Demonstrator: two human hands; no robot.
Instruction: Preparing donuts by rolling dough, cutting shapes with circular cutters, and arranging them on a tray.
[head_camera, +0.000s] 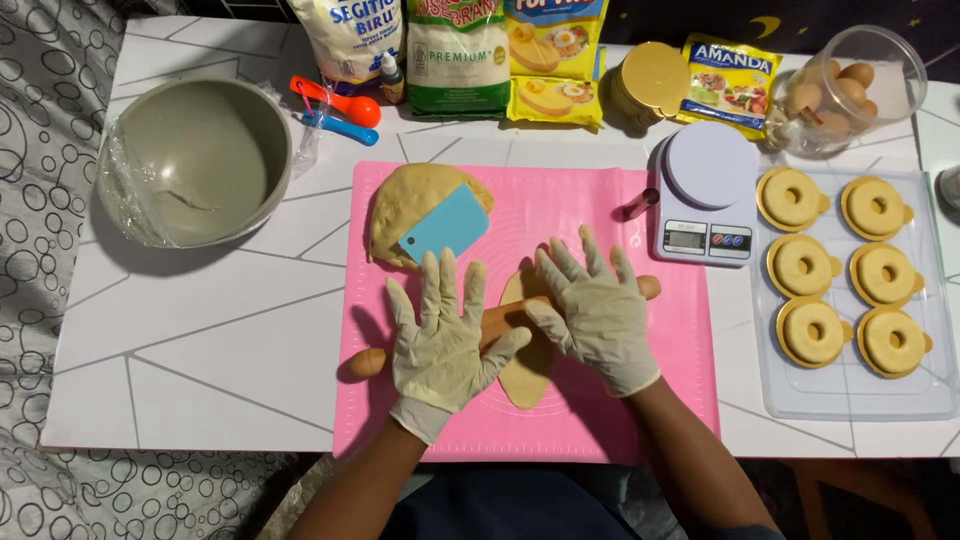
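Pink silicone mat (620, 200) is your landmark: at its centre, your left hand (440, 335) and right hand (598, 315), both gloved, lie flat with fingers spread wide on a wooden rolling pin (505, 322), gripping nothing. That pin runs slantwise beneath both palms, its ends poking out past each hand. Under it sits a long oval of dough (525, 375), showing between and below your hands. At the mat's far left corner rests a dough lump (400, 200) with a blue scraper (445, 222) on top. Just off the mat's right edge stands a scale (705, 195).
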